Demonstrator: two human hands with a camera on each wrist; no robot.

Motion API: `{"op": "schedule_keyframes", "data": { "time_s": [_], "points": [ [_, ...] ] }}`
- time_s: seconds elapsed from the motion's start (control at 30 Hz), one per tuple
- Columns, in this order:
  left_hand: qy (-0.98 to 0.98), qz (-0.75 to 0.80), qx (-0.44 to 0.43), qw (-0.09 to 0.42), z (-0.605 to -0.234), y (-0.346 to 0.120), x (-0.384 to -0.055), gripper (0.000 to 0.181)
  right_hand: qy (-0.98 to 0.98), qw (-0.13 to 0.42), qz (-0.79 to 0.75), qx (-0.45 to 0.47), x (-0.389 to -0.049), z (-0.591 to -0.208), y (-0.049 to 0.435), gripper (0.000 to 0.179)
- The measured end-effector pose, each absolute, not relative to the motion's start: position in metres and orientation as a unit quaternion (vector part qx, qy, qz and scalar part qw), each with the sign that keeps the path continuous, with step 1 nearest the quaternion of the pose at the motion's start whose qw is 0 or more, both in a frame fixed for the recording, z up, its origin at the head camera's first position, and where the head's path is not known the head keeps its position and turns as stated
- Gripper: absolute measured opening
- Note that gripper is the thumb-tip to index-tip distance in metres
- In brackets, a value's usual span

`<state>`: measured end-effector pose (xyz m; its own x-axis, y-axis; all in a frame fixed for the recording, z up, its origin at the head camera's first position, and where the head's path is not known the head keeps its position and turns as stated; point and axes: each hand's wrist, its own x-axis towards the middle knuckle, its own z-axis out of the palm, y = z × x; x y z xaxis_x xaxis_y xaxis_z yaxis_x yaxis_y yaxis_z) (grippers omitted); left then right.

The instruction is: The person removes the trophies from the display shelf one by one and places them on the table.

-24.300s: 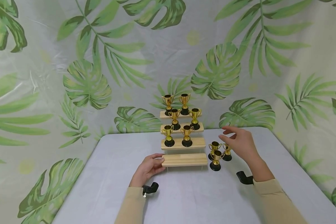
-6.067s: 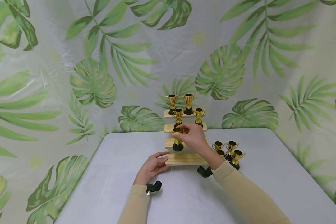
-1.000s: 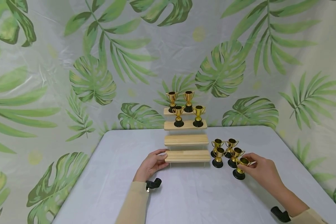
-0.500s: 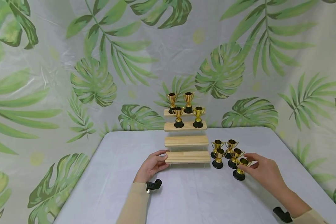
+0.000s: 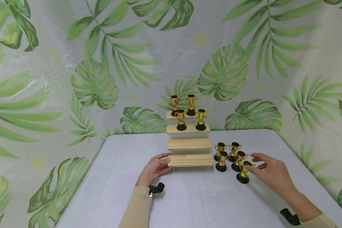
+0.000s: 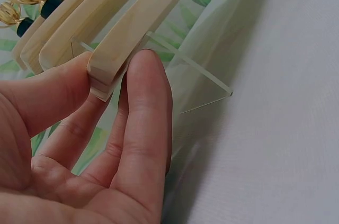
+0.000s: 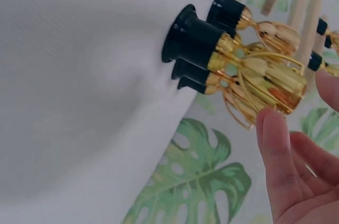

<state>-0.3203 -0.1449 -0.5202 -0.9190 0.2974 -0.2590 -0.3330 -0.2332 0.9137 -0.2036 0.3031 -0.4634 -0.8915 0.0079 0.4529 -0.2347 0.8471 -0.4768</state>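
My left hand (image 5: 153,170) pinches the left end of the lowest wooden shelf (image 5: 192,160) of a tiered display stand; the left wrist view shows the thumb on top and fingers beneath the board (image 6: 132,28). My right hand (image 5: 274,173) is beside the nearest small gold trophy cup (image 5: 243,178), which stands upright on its black base on the table. Thumb and fingers are spread apart around its rim, and in the right wrist view a fingertip (image 7: 273,123) is right at the cup (image 7: 275,78). Several more trophies (image 5: 221,163) stand close behind it, right of the stand.
Two trophies (image 5: 191,104) stand on the top shelf and two (image 5: 201,120) on the second. The third shelf (image 5: 189,144) and lowest shelf are bare. Clear supports hold the boards. A leaf-print cloth (image 5: 142,63) hangs behind the white table (image 5: 125,152).
The two trophies on the third shelf earlier are off it, and more now stand on the table at right. Just now my right fingers have loosened from the nearest trophy. The left hand stays put.
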Motion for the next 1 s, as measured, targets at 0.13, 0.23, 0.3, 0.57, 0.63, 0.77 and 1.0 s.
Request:
{"op": "schedule_keyframes", "data": {
  "time_s": [0.13, 0.23, 0.3, 0.57, 0.63, 0.77, 1.0],
  "points": [
    [0.588, 0.784, -0.013, 0.199, -0.519, -0.145, -0.320, 0.052, -0.930, 0.238, 0.272, 0.061, -0.202, -0.457, 0.304, 0.051],
    [0.588, 0.784, -0.014, 0.198, -0.519, -0.145, -0.320, 0.052, -0.928, 0.248, 0.272, 0.062, -0.202, -0.453, 0.304, 0.051],
    [0.589, 0.784, -0.016, 0.196, -0.518, -0.144, -0.320, 0.051, -0.926, 0.255, 0.271, 0.065, -0.202, -0.452, 0.304, 0.050],
    [0.602, 0.775, -0.023, 0.191, -0.515, -0.141, -0.321, 0.048, -0.916, 0.285, 0.271, 0.081, -0.202, -0.446, 0.302, 0.047],
    [0.602, 0.775, -0.025, 0.191, -0.515, -0.141, -0.321, 0.047, -0.914, 0.290, 0.271, 0.083, -0.202, -0.444, 0.302, 0.046],
    [0.605, 0.773, -0.027, 0.189, -0.513, -0.140, -0.321, 0.045, -0.911, 0.298, 0.273, 0.083, -0.203, -0.439, 0.300, 0.045],
    [0.610, 0.770, -0.023, 0.187, -0.514, -0.142, -0.322, 0.042, -0.907, 0.300, 0.285, 0.079, -0.205, -0.431, 0.295, 0.043]
  ]
}}
